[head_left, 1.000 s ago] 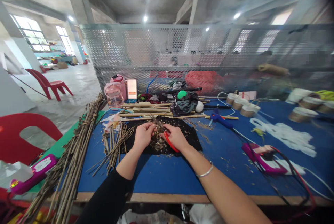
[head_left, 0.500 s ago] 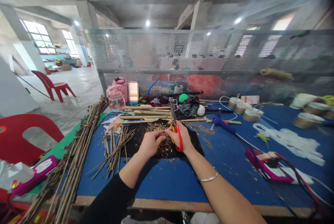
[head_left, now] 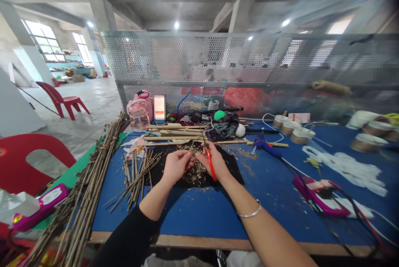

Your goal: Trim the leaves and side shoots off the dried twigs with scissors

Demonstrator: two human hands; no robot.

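My right hand [head_left: 215, 161] grips red-handled scissors [head_left: 210, 162], blades pointing up and away over a black cloth [head_left: 232, 167]. My left hand [head_left: 177, 165] is curled in a pinch just left of the blades, holding a small twig piece I can barely make out. Both hands hover above a heap of dry twig cuttings [head_left: 195, 175] on the cloth. Short cut sticks [head_left: 137, 173] lie to the left of my left hand.
A long bundle of thin stalks [head_left: 90, 184] lies along the table's left edge. Bamboo canes [head_left: 174, 134], a blue glue gun [head_left: 264, 144], twine spools [head_left: 291, 128], a pink device with cables [head_left: 314, 190] and white pieces [head_left: 346, 167] sit on the blue table [head_left: 202, 213]. Red chairs stand left.
The scissors swung from pointing up-left to upright, then came down toward the cuttings. My left hand stayed pinched beside the blades. The view shifted slightly.
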